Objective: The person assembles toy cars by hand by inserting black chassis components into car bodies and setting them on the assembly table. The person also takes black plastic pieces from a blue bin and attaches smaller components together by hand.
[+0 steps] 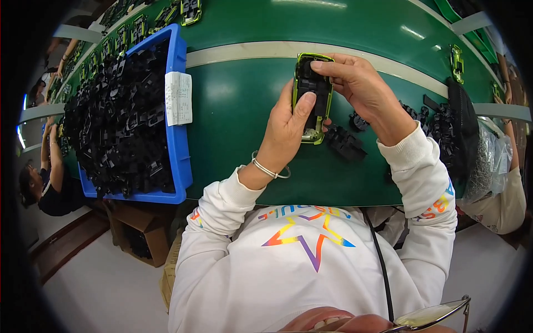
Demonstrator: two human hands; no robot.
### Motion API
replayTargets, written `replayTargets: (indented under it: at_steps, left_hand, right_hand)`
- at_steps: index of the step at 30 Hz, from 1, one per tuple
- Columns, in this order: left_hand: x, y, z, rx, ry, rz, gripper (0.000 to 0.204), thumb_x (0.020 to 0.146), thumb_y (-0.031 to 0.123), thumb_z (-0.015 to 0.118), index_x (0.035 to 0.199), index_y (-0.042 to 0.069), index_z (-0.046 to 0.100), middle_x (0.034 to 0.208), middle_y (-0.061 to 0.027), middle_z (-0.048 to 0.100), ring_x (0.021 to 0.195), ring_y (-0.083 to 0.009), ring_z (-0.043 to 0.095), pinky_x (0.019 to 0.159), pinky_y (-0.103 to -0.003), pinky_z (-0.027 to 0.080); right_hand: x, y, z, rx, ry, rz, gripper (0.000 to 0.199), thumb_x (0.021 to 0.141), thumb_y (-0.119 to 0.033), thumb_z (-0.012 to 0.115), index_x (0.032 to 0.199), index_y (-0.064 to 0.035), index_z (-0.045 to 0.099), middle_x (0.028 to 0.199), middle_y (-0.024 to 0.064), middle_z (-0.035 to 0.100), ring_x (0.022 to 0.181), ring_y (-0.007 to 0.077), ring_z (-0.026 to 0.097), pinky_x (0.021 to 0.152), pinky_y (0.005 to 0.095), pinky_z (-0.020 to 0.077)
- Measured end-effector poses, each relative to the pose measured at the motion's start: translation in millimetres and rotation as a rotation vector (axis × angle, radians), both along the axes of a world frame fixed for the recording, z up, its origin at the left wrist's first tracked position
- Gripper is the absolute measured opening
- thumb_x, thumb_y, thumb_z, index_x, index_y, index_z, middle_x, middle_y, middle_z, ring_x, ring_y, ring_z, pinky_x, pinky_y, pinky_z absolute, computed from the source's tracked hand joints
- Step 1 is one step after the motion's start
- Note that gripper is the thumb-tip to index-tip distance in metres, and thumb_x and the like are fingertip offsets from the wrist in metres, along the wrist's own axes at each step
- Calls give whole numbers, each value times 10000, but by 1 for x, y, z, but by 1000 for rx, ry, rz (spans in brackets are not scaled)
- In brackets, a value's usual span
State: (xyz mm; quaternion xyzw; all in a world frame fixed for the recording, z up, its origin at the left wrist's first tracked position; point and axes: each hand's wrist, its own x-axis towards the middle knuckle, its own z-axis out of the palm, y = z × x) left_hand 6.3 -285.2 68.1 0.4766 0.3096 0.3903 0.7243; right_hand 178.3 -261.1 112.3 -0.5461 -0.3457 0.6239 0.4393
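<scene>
A lime-green toy car shell with a black plastic insert [321,108] is held over the green table, its black inside turned up toward me. My left hand [282,130] grips it from the left side, the thumb lying across the insert. From the right, my right hand [363,86] holds the upper end, and its thumb presses on the black part there. The right hand's other fingers are partly hidden behind the shell. Close below the shell, loose black plastic parts [345,144] rest on the table.
A blue bin [179,150] heaped with black plastic parts stands on the left, a paper label [179,99] on its side. More black parts [442,125] lie right, beside a black pouch [463,127] and a clear bag of small metal pieces [486,158]. Green shells [190,10] line the far left.
</scene>
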Motion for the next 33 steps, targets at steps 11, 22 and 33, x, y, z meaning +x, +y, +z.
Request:
replayTargets:
  at_steps: [11, 22, 33]
  left_hand:
    - [16, 16, 8, -70, -6, -83, 475, 1039, 422, 422, 1281, 16, 469, 1079, -149, 647, 796, -212, 697, 670, -310, 602]
    - [30, 38, 3, -91, 20, -40, 395, 970, 282, 612, 1237, 17, 490, 1037, -153, 666, 754, -225, 702, 645, -316, 598]
    - [-3, 232, -36, 133, 166, 433, 399, 913, 192, 641, 1200, -54, 513, 1038, -161, 659, 755, -272, 703, 650, -367, 575]
  right_hand:
    - [17, 5, -8, 60, 40, -55, 197, 859, -193, 731, 938, -15, 699, 845, 37, 686, 739, 108, 615, 741, 266, 494]
    - [45, 4, -11, 103, -18, 34, 610, 906, -427, 679, 1266, 54, 572, 1126, 114, 648, 942, 161, 609, 897, 289, 469]
    - [137, -40, -7, 56, 56, -209, 508, 979, -252, 603, 1402, -1, 477, 1273, 79, 580, 966, 143, 630, 893, 306, 502]
